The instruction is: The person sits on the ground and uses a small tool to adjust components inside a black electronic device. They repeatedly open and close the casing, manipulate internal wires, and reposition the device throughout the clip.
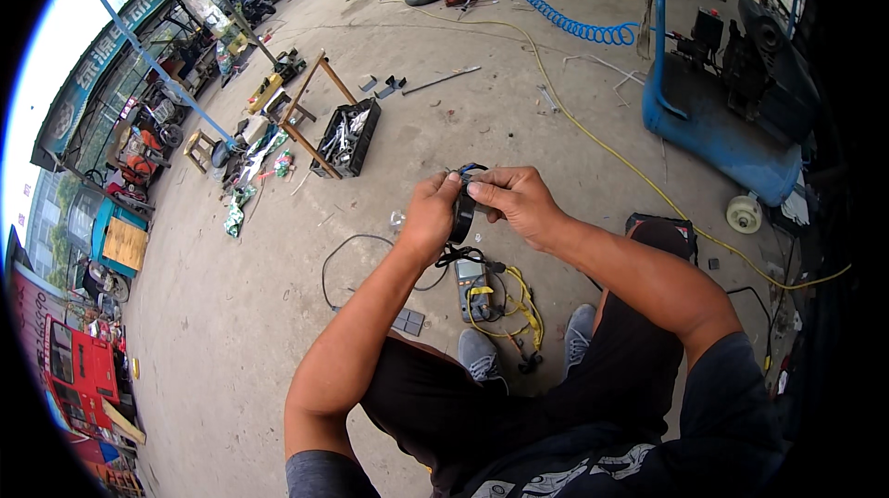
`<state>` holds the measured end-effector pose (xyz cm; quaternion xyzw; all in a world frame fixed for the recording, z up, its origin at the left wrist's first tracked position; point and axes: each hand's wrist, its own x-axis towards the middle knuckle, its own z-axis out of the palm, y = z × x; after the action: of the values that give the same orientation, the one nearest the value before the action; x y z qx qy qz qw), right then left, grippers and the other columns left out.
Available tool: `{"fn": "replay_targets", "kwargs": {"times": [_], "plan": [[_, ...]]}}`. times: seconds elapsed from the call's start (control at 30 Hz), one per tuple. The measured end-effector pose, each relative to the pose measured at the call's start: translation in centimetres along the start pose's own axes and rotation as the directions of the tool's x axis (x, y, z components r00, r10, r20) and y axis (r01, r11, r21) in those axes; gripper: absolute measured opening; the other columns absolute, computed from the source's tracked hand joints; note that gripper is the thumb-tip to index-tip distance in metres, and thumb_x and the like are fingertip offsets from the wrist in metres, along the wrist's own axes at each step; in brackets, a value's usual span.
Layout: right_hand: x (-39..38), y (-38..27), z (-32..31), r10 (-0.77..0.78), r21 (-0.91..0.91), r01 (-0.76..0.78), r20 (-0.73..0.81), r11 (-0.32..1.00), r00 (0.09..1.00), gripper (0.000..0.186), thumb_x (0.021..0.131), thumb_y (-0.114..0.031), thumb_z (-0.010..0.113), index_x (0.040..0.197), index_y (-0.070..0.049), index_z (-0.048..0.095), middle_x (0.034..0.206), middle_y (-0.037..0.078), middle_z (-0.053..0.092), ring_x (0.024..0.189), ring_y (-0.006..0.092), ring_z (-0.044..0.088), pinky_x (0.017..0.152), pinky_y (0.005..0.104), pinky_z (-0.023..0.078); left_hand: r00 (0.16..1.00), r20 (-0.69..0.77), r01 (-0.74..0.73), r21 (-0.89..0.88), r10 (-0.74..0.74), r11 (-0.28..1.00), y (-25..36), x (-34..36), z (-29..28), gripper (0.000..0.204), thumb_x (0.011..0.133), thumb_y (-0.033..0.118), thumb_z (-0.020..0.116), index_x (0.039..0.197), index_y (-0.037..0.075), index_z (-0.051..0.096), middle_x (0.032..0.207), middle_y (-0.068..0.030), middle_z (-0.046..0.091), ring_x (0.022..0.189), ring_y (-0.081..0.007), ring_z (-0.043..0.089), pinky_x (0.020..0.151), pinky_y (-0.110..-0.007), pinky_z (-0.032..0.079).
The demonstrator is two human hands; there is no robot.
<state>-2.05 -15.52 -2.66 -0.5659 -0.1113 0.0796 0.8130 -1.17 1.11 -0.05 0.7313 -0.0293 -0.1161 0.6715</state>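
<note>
My left hand (431,213) and my right hand (520,202) are close together in front of me, both with fingers pinched. Between them is a roll of black tape (464,217), hanging just under the fingertips. A dark wire (473,167) shows above the fingers; how it meets the tape is hidden. Below the hands a grey multimeter (471,297) lies on the ground, with a yellow cable (531,310) beside it. A thin black cable (326,268) loops out to the left. Near my left forearm lies a dark flat panel (408,321).
A black crate (356,141) of metal tools stands ahead to the left, beside a wooden frame (301,118). At the right is a blue compressor tank (718,132). A yellow hose (593,135) crosses the concrete, and a blue coiled hose (556,14) lies farther off.
</note>
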Motion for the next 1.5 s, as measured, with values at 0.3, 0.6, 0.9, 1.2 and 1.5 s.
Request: {"fn": "replay_targets", "kwargs": {"times": [0.3,0.6,0.9,1.2,1.5], "plan": [[0.3,0.8,0.1,0.084,0.246,-0.087,0.024,0.965,0.996,0.018,0.094,-0.015,0.063,0.102,0.001,0.067,0.095,0.005,0.068,0.084,0.0115,0.064,0.080,0.0268,0.053,0.982,-0.050,-0.160,0.313,0.184,0.936,-0.1,0.6,-0.5,0.031,0.101,0.023,0.048,0.087,-0.003,0.058,0.072,-0.0033,0.057,0.065,-0.0103,0.050,0.059,-0.029,0.042],[0.6,0.5,-0.5,0.195,0.157,-0.193,0.003,0.968,0.981,0.017,0.095,-0.018,0.061,0.098,-0.001,0.064,0.092,0.005,0.066,0.082,0.0126,0.064,0.077,0.0295,0.055,0.974,-0.045,-0.192,0.344,0.220,0.919,-0.5,0.8,-1.2,0.028,0.100,0.021,0.051,0.087,-0.003,0.060,0.075,-0.0050,0.060,0.070,-0.0116,0.054,0.059,-0.028,0.044],[0.8,1.4,-0.8,0.224,0.011,-0.224,-0.029,0.975,0.974,0.015,0.093,-0.016,0.065,0.094,-0.002,0.066,0.090,0.004,0.066,0.078,0.0116,0.063,0.071,0.0285,0.054,0.984,-0.024,-0.156,0.388,0.179,0.908,0.3,-0.1,-0.1,0.025,0.098,0.018,0.055,0.084,-0.002,0.060,0.071,-0.0028,0.057,0.062,-0.0096,0.052,0.056,-0.026,0.044],[1.0,1.9,-0.5,0.218,0.010,-0.217,-0.028,0.976,0.976,0.015,0.092,-0.015,0.065,0.091,0.000,0.067,0.086,0.005,0.067,0.077,0.0123,0.063,0.071,0.0277,0.053,0.994,-0.044,-0.082,0.354,0.104,0.932,0.7,-0.6,0.2,0.023,0.097,0.016,0.057,0.083,-0.003,0.061,0.069,-0.0032,0.058,0.060,-0.0089,0.053,0.054,-0.026,0.046],[1.1,1.9,-0.6,0.204,0.081,-0.200,-0.039,0.976,0.978,0.014,0.091,-0.015,0.066,0.091,-0.002,0.068,0.089,0.004,0.067,0.082,0.0125,0.064,0.074,0.0285,0.054,0.966,-0.105,-0.151,0.517,0.238,0.842,0.6,-0.3,0.3,0.023,0.096,0.014,0.058,0.084,-0.004,0.062,0.067,-0.0030,0.058,0.060,-0.0095,0.055,0.051,-0.027,0.047]]}}
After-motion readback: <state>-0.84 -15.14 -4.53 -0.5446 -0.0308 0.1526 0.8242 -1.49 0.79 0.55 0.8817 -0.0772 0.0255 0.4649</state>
